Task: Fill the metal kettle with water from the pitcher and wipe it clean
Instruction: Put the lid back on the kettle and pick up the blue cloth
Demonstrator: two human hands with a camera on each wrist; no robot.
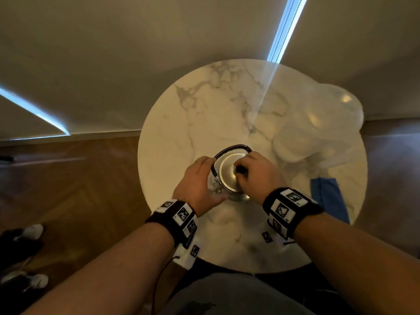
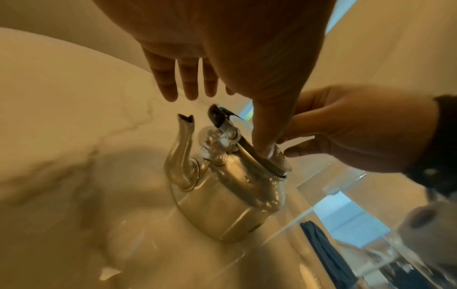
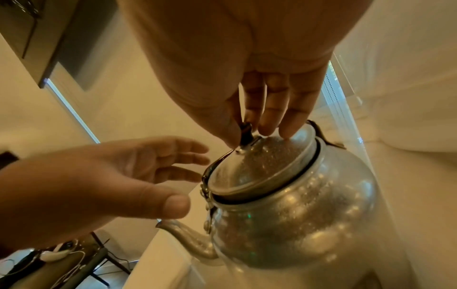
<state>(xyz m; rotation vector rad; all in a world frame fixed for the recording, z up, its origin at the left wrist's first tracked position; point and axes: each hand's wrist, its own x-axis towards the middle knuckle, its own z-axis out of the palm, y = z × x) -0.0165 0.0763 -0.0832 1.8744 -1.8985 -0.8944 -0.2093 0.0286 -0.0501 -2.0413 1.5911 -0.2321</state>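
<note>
While pinching the small dark knob [image 3: 245, 130] between thumb and fingers [image 3: 269, 115] of the right hand [image 1: 256, 172], lift the lid [image 3: 262, 166] straight up, not sideways (handle [image 1: 234, 148] arches close over it). Keep the kettle [image 2: 222, 187] planted mid-counter [image 1: 204, 105], steadied by the left hand [image 1: 197, 180], fingers loosely spread by its spout side, thumb near the rim; actual contact with the body hard to tell. Set the lid down away from the clear pitcher [image 1: 318, 128] at the right and the blue cloth [image 1: 329, 198] near the edge. Pour only afterwards.
</note>
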